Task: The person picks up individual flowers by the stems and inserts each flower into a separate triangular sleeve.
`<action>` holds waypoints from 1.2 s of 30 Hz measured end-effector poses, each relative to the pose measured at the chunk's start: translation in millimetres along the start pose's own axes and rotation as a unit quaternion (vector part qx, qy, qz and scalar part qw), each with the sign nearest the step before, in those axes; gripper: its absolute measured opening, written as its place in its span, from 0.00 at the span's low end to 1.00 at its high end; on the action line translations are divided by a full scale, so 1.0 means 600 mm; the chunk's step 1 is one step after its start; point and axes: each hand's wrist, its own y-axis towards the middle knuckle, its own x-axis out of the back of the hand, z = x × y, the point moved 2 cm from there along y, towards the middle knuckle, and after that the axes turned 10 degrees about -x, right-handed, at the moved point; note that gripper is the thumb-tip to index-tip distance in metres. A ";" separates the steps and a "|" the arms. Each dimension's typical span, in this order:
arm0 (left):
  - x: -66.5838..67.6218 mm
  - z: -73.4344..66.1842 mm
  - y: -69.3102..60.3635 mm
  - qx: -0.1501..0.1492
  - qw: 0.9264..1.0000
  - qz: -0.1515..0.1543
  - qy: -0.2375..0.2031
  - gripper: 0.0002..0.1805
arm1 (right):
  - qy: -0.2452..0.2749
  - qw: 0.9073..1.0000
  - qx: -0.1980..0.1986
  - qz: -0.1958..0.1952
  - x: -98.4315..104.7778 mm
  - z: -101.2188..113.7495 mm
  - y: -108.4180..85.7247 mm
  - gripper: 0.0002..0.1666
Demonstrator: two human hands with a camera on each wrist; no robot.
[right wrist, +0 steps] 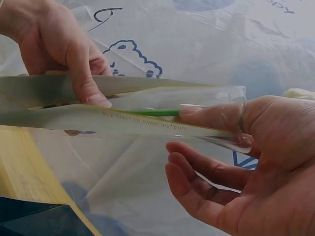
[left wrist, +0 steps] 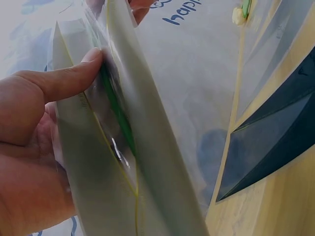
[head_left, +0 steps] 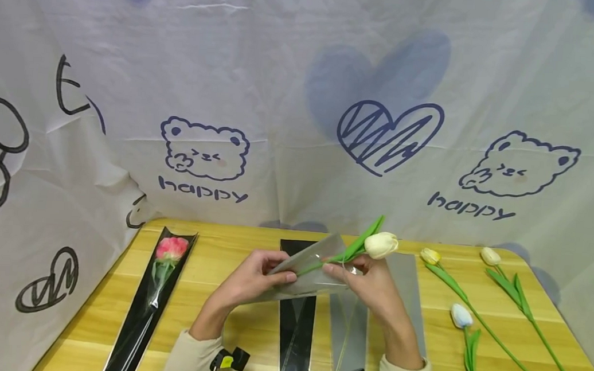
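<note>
A white tulip (head_left: 381, 245) with green leaves lies slantwise at the mouth of a grey, clear-fronted flower sleeve (head_left: 290, 288). My left hand (head_left: 246, 282) grips the sleeve's side, its thumb pressing on the front in the left wrist view. Inside the sleeve runs the green stem (left wrist: 115, 108). My right hand (head_left: 378, 283) holds the tulip just below its bloom. The right wrist view shows the right thumb (right wrist: 197, 117) within the clear film along the stem, the other fingers loosely bent below the sleeve. Small print runs along the sleeve's edge.
On the wooden table, a pink flower (head_left: 172, 250) lies in a black sleeve at left. A black sleeve (head_left: 295, 323) and a grey sleeve (head_left: 404, 279) lie beneath my hands. Yellow (head_left: 430, 256), white (head_left: 490, 256) and pale blue (head_left: 461, 316) tulips lie at right. A printed cloth hangs behind.
</note>
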 end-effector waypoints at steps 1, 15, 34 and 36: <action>0.000 0.001 0.000 -0.001 1.000 -0.003 0.003 0.03 | 0.003 1.000 0.001 0.002 0.000 0.000 0.001 0.09; 0.013 0.018 -0.001 0.052 0.995 -0.082 -0.004 0.13 | 0.243 0.964 0.028 -0.100 0.014 -0.001 0.004 0.14; 0.004 0.006 0.000 0.033 0.999 -0.041 0.002 0.06 | 0.391 0.911 0.023 -0.133 0.003 0.010 0.006 0.15; 0.004 0.005 -0.001 0.032 0.999 -0.041 0.001 0.06 | 0.397 0.906 0.025 -0.142 0.001 0.011 0.006 0.16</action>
